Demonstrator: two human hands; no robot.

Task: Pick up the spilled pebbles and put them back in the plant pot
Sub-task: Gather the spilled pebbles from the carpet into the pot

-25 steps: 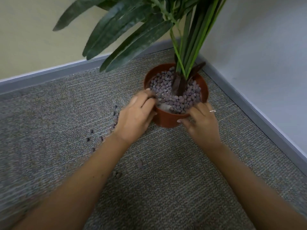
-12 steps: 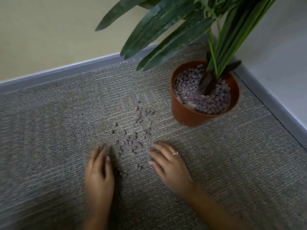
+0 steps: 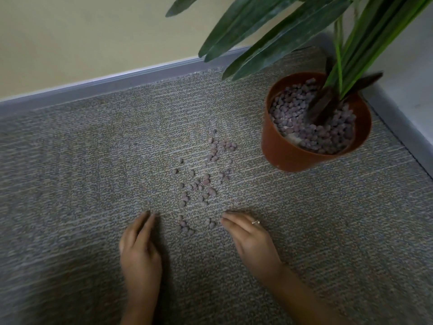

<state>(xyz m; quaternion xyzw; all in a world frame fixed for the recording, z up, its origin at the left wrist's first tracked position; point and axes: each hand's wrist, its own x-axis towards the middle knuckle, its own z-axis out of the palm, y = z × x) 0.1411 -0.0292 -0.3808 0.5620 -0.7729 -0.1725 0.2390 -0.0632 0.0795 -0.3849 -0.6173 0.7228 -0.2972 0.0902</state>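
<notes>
Several small purplish-brown spilled pebbles (image 3: 202,184) lie scattered on the grey carpet, left of a terracotta plant pot (image 3: 281,151) that stands upright in the corner. More pebbles fill the pot around a green leafy plant (image 3: 304,36). My left hand (image 3: 139,247) rests on edge on the carpet just left of the nearest pebbles, fingers together and slightly curved. My right hand (image 3: 249,238), wearing a ring, lies on the carpet just right of them, fingers extended. Both hands hold nothing, and the nearest pebbles lie between them.
A grey baseboard (image 3: 117,80) runs along the yellow far wall, and a second one (image 3: 396,123) along the white wall on the right, close behind the pot. Long leaves hang over the pot and the carpet (image 3: 70,172) beside it.
Both hands left the pot's rim and came down to the carpet on either side of the spilled pebbles. The view shifted left, so the pot now sits at the right.
</notes>
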